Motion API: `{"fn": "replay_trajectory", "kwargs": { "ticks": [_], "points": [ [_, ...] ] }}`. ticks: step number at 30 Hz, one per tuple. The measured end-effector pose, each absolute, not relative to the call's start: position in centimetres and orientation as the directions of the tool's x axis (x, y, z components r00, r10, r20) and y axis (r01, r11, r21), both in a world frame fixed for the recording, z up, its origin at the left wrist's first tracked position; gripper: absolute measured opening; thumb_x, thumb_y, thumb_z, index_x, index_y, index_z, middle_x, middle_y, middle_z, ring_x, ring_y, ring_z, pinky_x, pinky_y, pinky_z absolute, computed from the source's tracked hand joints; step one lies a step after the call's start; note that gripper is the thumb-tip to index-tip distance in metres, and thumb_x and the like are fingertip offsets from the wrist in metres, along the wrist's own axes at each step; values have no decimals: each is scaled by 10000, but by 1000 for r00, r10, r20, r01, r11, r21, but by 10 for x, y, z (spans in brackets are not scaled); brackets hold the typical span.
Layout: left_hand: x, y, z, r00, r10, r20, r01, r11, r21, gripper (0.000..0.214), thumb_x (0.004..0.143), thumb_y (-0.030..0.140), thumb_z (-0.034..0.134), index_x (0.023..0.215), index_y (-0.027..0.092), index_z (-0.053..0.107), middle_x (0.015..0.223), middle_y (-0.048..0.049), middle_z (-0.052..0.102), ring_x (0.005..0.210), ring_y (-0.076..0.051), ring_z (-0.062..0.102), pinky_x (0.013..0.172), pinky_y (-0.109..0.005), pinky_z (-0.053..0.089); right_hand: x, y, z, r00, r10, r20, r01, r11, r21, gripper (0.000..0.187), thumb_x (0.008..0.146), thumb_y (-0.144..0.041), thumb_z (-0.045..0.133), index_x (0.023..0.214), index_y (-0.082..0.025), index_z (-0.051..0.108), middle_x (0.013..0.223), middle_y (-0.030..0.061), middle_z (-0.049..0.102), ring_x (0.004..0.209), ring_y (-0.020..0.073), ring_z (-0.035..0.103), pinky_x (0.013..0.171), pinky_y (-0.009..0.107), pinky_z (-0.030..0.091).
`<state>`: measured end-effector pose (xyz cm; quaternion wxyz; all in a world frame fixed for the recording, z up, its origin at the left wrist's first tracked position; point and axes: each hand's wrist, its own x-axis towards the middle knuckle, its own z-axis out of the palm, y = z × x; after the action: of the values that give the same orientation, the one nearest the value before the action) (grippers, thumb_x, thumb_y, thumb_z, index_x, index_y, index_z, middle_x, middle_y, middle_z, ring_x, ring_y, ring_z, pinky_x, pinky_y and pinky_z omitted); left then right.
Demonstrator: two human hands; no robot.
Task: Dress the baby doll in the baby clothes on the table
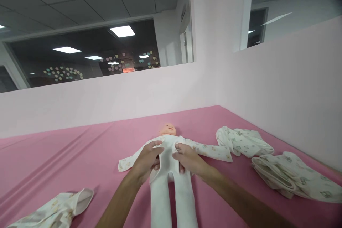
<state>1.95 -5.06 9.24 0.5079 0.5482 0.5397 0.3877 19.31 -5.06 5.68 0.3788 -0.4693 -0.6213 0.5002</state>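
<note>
Pink sheet (pixel 80 156): covers the whole surface, and everything lies on it.
Doll (pixel 167 129): on its back mid-sheet, head away from the person, arms spread, dressed in a white sleepsuit (pixel 171 192).
Spare clothes: printed pile (pixel 294 180) at far right, a crumpled garment (pixel 243 140) near the doll's sleeve, a third garment (pixel 53 210) at near left.
Step in hand: handling cloth at the doll's waist. It is likely best to work both sides evenly so the body stays straight.
Left hand (pixel 146 160): half open, fingers bent, lying on the sleepsuit's flank.
Right hand (pixel 188 158): likewise, on the opposite flank, close to the left.
Grip: I cannot tell whether either hand pinches fabric.
</note>
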Motion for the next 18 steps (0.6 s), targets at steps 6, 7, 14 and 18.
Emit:
{"fn": "replay_trajectory", "kwargs": {
  "ticks": [6, 7, 14, 18],
  "points": [
    [5, -63, 63, 6, 1000, 11, 527, -13, 850, 572, 769, 422, 561, 1289, 240, 410, 689, 62, 447, 617, -130, 487, 611, -253, 407, 222, -79, 36, -228, 931, 285, 641, 364, -675, 85, 723, -263, 560, 794, -226, 530, 872, 31, 566, 883, 228, 523, 799, 367, 423],
    [2, -67, 58, 6, 999, 35, 594, -32, 804, 534, 777, 433, 547, 1262, 242, 430, 740, 45, 487, 671, -147, 521, 646, -265, 419, 228, -83, 31, -246, 915, 321, 664, 400, -632, 116, 708, -263, 583, 815, -232, 551, 961, 45, 574, 959, 247, 507, 864, 389, 409],
    [11, -86, 49, 122, 986, 114, 703, -167, 691, 138, 830, 266, 376, 933, 229, 460, 736, 31, 444, 633, -142, 500, 614, -258, 408, 236, -83, 10, -305, 901, 309, 645, 434, -629, 142, 772, -164, 447, 804, -255, 551, 867, 14, 635, 848, 227, 557, 730, 335, 413],
    [20, -85, 56, 132, 982, 133, 573, -185, 798, 219, 829, 242, 371, 1039, 240, 430, 712, 48, 385, 613, -123, 411, 572, -224, 370, 215, -97, 15, -305, 904, 298, 560, 424, -712, 160, 790, -136, 395, 725, -233, 504, 707, -1, 573, 633, 169, 492, 563, 287, 336]
  ]
}}
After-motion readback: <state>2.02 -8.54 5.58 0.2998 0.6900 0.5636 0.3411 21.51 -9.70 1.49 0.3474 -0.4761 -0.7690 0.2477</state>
